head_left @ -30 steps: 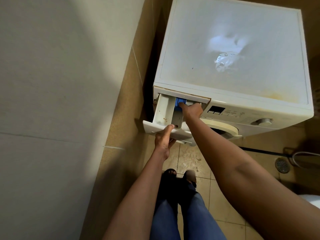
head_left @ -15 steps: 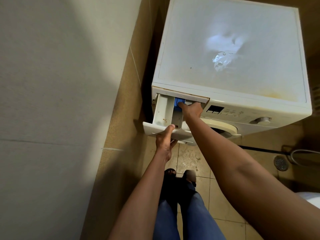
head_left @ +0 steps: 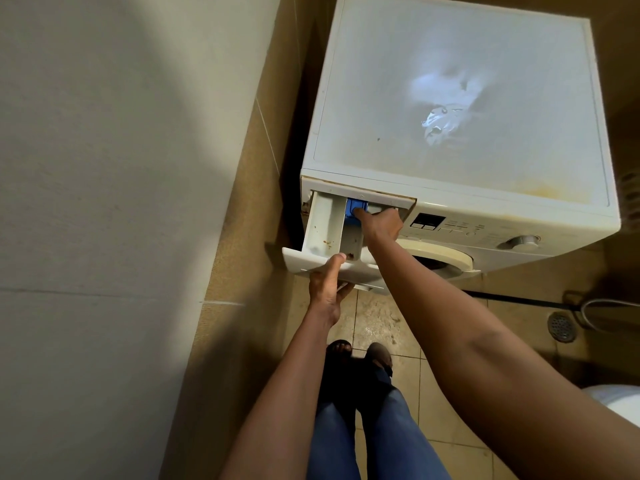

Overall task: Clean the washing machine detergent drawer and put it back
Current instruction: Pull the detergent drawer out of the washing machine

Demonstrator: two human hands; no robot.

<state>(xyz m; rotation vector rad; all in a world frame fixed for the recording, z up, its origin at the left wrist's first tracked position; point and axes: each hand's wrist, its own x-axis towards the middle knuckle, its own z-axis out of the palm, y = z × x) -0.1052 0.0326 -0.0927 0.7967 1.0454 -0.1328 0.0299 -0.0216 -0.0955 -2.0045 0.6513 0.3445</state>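
The white detergent drawer (head_left: 323, 225) sticks most of the way out of the white washing machine (head_left: 450, 98), at its top left front corner. Brown specks lie in the drawer's left compartment. A blue insert (head_left: 352, 206) sits at the back of the middle compartment. My left hand (head_left: 327, 284) grips the drawer's front panel, thumb on top and fingers underneath. My right hand (head_left: 379, 223) reaches into the drawer and a fingertip presses on the blue insert. The right part of the drawer is hidden by that hand.
A pale wall (head_left: 121, 202) stands close on the left with a narrow gap beside the machine. Tiled floor (head_left: 377, 320) lies below, with my feet and jeans (head_left: 363, 431). A floor drain (head_left: 561, 326) and a hose (head_left: 609, 303) are at the right.
Both hands keep their places on the drawer; the view has shifted slightly. The drawer stays out by about the same amount.
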